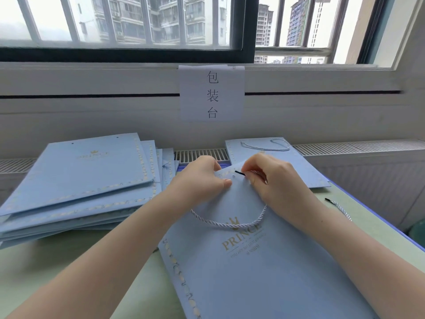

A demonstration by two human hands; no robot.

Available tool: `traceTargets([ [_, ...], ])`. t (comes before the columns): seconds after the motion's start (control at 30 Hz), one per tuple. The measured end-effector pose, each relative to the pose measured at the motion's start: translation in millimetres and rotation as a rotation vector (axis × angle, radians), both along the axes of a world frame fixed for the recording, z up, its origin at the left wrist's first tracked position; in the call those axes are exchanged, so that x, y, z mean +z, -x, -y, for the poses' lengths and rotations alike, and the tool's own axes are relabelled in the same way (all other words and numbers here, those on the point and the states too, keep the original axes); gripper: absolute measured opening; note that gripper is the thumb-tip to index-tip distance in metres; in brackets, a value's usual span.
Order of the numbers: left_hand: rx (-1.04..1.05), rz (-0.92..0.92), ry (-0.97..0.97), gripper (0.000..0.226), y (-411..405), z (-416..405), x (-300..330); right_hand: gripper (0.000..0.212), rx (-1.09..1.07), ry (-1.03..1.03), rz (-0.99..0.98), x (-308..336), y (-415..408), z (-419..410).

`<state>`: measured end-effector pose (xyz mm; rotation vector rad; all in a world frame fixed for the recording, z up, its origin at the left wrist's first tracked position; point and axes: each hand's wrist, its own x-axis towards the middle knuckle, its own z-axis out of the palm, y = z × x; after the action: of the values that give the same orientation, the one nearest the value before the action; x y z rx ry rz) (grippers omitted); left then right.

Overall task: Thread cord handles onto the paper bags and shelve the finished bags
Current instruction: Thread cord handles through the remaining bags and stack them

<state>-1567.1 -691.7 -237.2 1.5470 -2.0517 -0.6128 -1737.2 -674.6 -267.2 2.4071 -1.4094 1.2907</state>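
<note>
A flat light-blue paper bag [248, 261] with gold "PRINCE" print lies in front of me on the table. My left hand [202, 178] grips the bag's top edge, thumb on the face beside a small punched hole. My right hand [271, 178] pinches the black-tipped end of a white twisted cord [227, 223] and holds the tip just above the hole. The cord hangs in a loop across the bag's face, running from under my left hand to my right.
A stack of several flat blue bags [80, 185] lies at the left. One bag with a cord handle [287, 162] lies at the back right. A loose cord [338, 207] rests near the table's right edge. A paper sign [211, 93] hangs on the wall.
</note>
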Motion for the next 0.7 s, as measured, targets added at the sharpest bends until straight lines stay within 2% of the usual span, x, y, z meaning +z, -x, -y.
traceTargets([
  [0.07, -0.025, -0.070, -0.034, 0.021, -0.8, 0.1, 0.2, 0.015, 0.023, 0.032, -0.012, -1.0, -2.9, 0.7],
  [0.17, -0.045, -0.103, -0.023, 0.019, -1.4, -1.1, 0.9, 0.019, 0.041, 0.030, -0.021, -2.4, -5.8, 1.7],
  [0.4, -0.040, -0.126, -0.003, 0.019, -2.0, -3.0, 4.0, 0.016, -0.005, 0.047, -0.024, 0.0, -2.9, -0.3],
  [0.5, -0.036, -0.108, 0.023, 0.021, -0.9, -2.9, 3.7, 0.021, -0.033, 0.077, -0.064, 0.8, -5.3, -2.0],
  [0.7, -0.007, -0.032, 0.086, 0.019, 2.8, -3.3, 1.1, 0.016, -0.072, 0.154, -0.121, -1.4, -10.3, -2.1],
])
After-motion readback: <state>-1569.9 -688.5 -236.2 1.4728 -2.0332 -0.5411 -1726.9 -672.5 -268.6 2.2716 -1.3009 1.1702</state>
